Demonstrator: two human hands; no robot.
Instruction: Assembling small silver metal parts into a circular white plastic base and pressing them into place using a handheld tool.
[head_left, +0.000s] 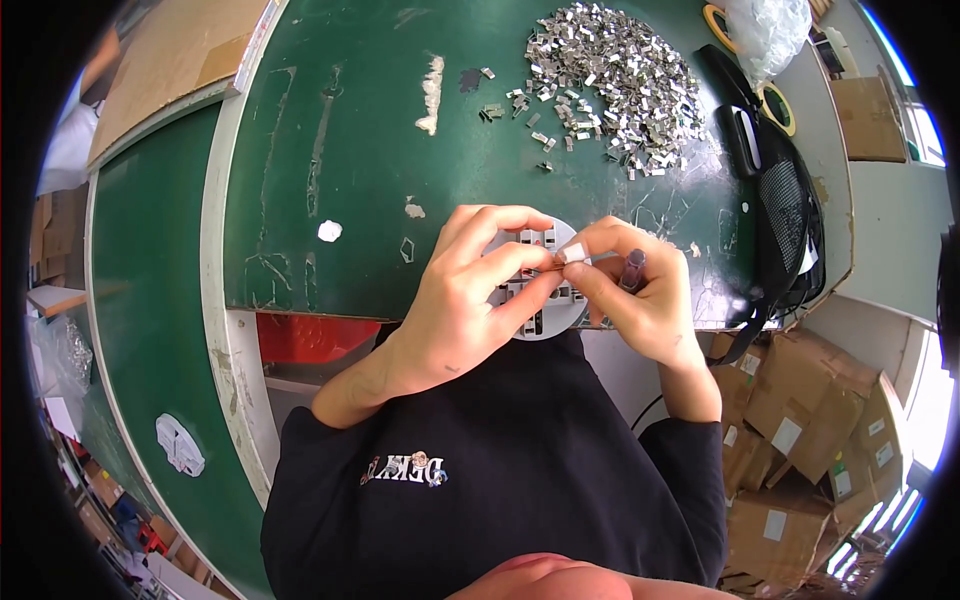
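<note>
Over a round grey disc at the table's front edge, both hands meet, fingertips nearly touching. My right hand pinches a small white block between thumb and forefinger. A dark, translucent cylindrical handle is tucked among the same hand's other fingers; its far end is hidden. My left hand is closed in a pinch beside the block, on something thin and too small to name. Small light and dark fittings show on the disc between the fingers, which cover much of it.
A large heap of small metal clips lies on the green table at the far right. A black mesh bag, tape rolls and clear plastic line the right edge. Cardboard boxes stand lower right; a red container sits under the table.
</note>
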